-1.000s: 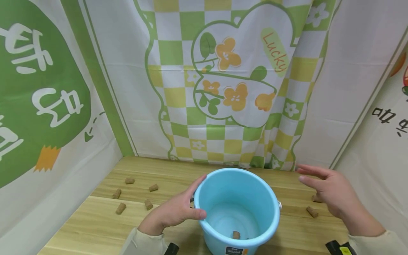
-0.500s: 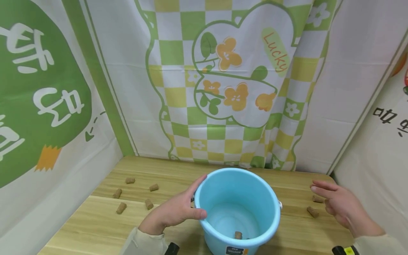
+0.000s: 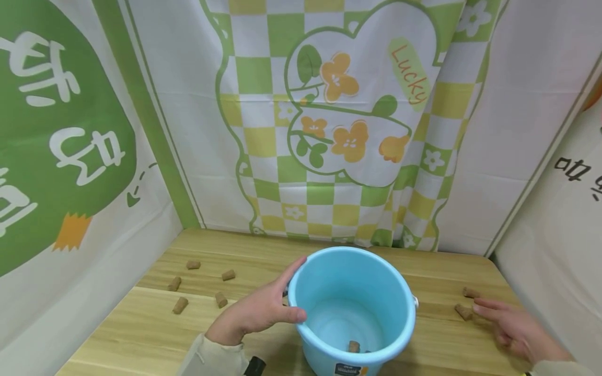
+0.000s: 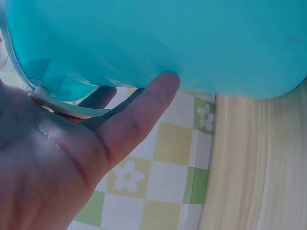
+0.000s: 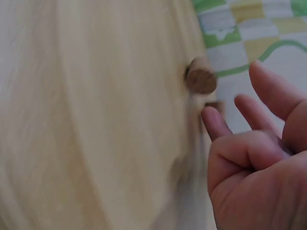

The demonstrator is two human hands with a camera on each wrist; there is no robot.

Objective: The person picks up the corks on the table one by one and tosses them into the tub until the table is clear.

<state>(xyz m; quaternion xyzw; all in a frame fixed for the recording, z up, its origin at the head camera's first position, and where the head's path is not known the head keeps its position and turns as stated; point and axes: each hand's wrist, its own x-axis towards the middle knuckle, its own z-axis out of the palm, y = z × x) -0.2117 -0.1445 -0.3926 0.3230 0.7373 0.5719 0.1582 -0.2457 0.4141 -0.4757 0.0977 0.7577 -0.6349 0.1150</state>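
Nearest cork: the nearer right-side cork (image 3: 463, 312) is seen lying on its side on the table (image 3: 437, 334), to the right of the bucket and just left of the right hand's fingertips.
Cork's long axis: in the head view it is slanted from far left to near right, so that one end is turned toward the fingers.
Right hand: the right hand (image 3: 514, 331) is placed much closer to this cork than the left; in the wrist view the fingertips are held apart, with nothing seen between them. Whether the cork is touched cannot be told.
Farther cork: the second right-side cork (image 3: 471, 292) is set just beyond, toward the curtain.
Bucket: the blue bucket (image 3: 350, 269) is stood upright at the middle; a cork inside (image 3: 354, 346) is shown on its floor, with what may be another partly hidden by the rim.
Left hand: the bucket's left side is held by the left hand (image 3: 258, 308), thumb on the rim and a finger against the outer wall.
Left side: five loose corks (image 3: 221, 299) are scattered there, well apart from both hands.
Backdrop: the table is bordered by a checked curtain (image 3: 320, 196).
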